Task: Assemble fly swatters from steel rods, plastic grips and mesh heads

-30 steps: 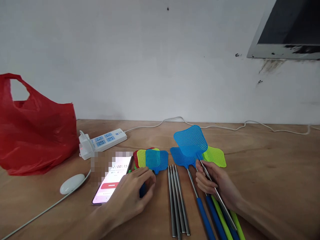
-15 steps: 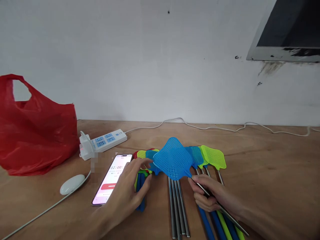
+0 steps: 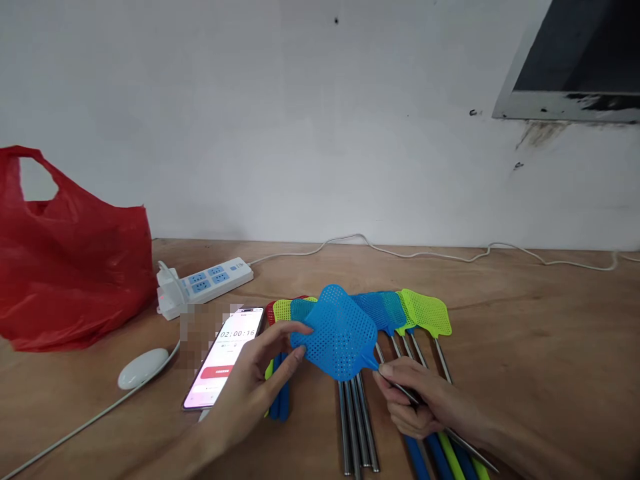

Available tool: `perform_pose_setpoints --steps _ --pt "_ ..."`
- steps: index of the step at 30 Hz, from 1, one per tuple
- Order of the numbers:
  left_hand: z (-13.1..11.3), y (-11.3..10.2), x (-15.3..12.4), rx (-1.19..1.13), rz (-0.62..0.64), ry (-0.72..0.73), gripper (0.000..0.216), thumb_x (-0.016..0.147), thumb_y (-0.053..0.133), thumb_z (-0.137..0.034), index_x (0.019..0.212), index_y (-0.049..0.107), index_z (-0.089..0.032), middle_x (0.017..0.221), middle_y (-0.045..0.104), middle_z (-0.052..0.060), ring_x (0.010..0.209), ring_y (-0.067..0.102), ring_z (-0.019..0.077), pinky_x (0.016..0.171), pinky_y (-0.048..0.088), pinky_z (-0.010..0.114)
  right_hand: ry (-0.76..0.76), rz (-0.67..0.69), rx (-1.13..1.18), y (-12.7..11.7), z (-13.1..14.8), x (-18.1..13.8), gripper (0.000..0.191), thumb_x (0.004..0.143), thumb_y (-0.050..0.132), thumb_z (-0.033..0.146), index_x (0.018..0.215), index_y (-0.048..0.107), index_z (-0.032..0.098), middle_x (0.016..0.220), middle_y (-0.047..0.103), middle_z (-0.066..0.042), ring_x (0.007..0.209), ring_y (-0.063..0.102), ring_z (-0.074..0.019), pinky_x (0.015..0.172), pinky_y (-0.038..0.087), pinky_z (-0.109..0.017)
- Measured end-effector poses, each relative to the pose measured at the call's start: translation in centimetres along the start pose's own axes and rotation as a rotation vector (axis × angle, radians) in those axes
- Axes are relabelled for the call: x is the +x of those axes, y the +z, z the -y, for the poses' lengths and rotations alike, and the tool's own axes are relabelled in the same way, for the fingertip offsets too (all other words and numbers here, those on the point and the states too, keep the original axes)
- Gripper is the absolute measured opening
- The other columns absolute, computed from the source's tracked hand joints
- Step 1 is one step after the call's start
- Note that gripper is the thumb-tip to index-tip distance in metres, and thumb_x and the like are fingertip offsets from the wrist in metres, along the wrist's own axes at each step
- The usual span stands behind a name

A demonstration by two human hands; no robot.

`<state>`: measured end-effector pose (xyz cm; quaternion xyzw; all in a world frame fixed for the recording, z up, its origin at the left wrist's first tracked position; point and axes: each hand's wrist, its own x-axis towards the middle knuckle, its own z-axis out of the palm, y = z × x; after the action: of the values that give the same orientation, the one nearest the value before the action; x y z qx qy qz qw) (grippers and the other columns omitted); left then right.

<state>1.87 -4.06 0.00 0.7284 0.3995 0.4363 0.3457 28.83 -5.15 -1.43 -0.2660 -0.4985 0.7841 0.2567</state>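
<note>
A blue fly swatter (image 3: 340, 337) with a perforated head is held up at a tilt above the table. My right hand (image 3: 417, 397) is closed round its metal rod just below the head. At the head's left edge, my left hand (image 3: 263, 370) pinches it between thumb and fingers. Below the head lie several bare metal rods (image 3: 356, 427), their upper ends hidden. To the right, assembled swatters with yellow-green heads (image 3: 427, 312) and blue heads (image 3: 373, 310) overlap in a row. Loose swatter heads (image 3: 283, 311) and blue handle grips (image 3: 281, 397) are partly covered by my left hand.
A phone (image 3: 227, 363) showing a timer lies left of my left hand. Behind it are a white power strip (image 3: 220, 283) and a cable along the wall. A red plastic bag (image 3: 75, 267) and a white oval device (image 3: 145, 369) sit further left.
The swatter head has come down slightly and to the left. My left hand, whose fingers were apart beside it, has closed on its left edge. My right hand still holds the rod.
</note>
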Motion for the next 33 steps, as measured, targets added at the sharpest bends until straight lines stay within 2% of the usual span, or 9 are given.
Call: perform_pose_setpoints --steps 3,8,12,15,19,23,26,30,33 --pt "-0.1 -0.2 0.2 -0.058 0.019 -0.048 0.015 0.095 0.059 -0.033 0.106 0.066 -0.026 0.086 0.061 0.000 0.077 0.055 0.0172 0.069 0.048 0.028 0.030 -0.025 -0.044 0.3 0.1 0.0 0.052 0.086 0.057 0.065 0.060 0.039 0.023 0.034 0.027 0.014 0.029 0.014 -0.0046 0.032 0.012 -0.021" --pt "-0.4 -0.3 0.3 -0.103 -0.039 -0.048 0.011 0.092 0.065 -0.030 0.099 0.072 -0.025 0.083 0.065 0.000 0.074 0.056 0.0156 0.065 0.047 0.025 0.030 -0.076 -0.126 0.6 0.4 -0.2 0.056 0.084 0.056 0.070 0.058 0.038 0.024 0.035 0.026 0.013 0.030 0.015 -0.0049 0.033 0.010 -0.022" --pt "-1.0 -0.3 0.5 -0.184 -0.084 -0.082 0.010 0.084 0.071 -0.029 0.092 0.076 -0.024 0.073 0.065 -0.001 0.065 0.056 0.0144 0.056 0.048 0.023 0.052 -0.171 -0.297 0.3 0.1 -0.6 0.056 0.089 0.048 0.070 0.058 0.038 0.023 0.041 0.028 0.011 0.035 0.021 -0.0062 0.036 0.015 -0.023" --pt "-1.5 -0.5 0.7 -0.278 -0.077 -0.165 0.011 0.079 0.076 -0.030 0.086 0.077 -0.022 0.064 0.063 -0.002 0.057 0.055 0.0124 0.051 0.048 0.021 0.024 -0.250 -0.553 0.5 0.3 -0.9 0.056 0.095 0.039 0.065 0.058 0.035 0.023 0.048 0.030 0.008 0.042 0.026 -0.0084 0.041 0.020 -0.025" --pt "-1.4 -0.4 0.9 -0.379 -0.067 -0.271 0.015 0.073 0.081 -0.032 0.082 0.077 -0.020 0.063 0.065 -0.002 0.052 0.058 0.0115 0.049 0.050 0.020 -0.137 -0.404 -1.085 1.2 1.0 -1.2 0.053 0.101 0.031 0.054 0.059 0.027 0.023 0.053 0.032 0.005 0.050 0.036 -0.0127 0.052 0.024 -0.029" --pt "-0.6 -0.2 0.8 -0.435 -0.049 -0.318 0.019 0.076 0.081 -0.034 0.087 0.076 -0.020 0.058 0.064 -0.004 0.051 0.059 0.0115 0.050 0.050 0.020 -0.239 -0.483 -1.521 1.7 1.1 -1.1 0.046 0.104 0.029 0.036 0.064 0.047 0.022 0.061 0.054 -0.001 0.058 0.052 -0.0175 0.057 0.028 -0.031" --pt "0.0 -0.5 1.0 -0.453 -0.091 -0.293 0.018 0.080 0.080 -0.033 0.089 0.072 -0.020 0.063 0.065 -0.004 0.055 0.059 0.0110 0.054 0.051 0.019 -0.229 -0.536 -1.712 1.4 0.8 -1.0 0.042 0.103 0.031 0.032 0.073 0.058 0.021 0.067 0.062 -0.004 0.056 0.055 -0.0188 0.056 0.025 -0.032" --pt "0.1 -1.5 1.9 -0.456 -0.377 -0.157 0.019 0.082 0.079 -0.033 0.090 0.066 -0.022 0.079 0.066 -0.004 0.070 0.060 0.0110 0.063 0.050 0.017 -0.172 -0.648 -1.574 0.9 1.0 -0.9 0.047 0.104 0.030 0.038 0.065 0.052 0.021 0.058 0.055 -0.002 0.054 0.051 -0.0180 0.055 0.023 -0.032" --pt "0.1 -1.6 2.2 -0.393 -0.298 -0.149 0.023 0.086 0.074 -0.038 0.101 0.063 -0.024 0.079 0.064 -0.005 0.073 0.059 0.0133 0.066 0.051 0.021 -0.228 -0.691 -1.215 0.9 1.5 -0.7 0.051 0.103 0.029 0.046 0.061 0.044 0.022 0.053 0.044 0.002 0.055 0.046 -0.0160 0.055 0.027 -0.031"
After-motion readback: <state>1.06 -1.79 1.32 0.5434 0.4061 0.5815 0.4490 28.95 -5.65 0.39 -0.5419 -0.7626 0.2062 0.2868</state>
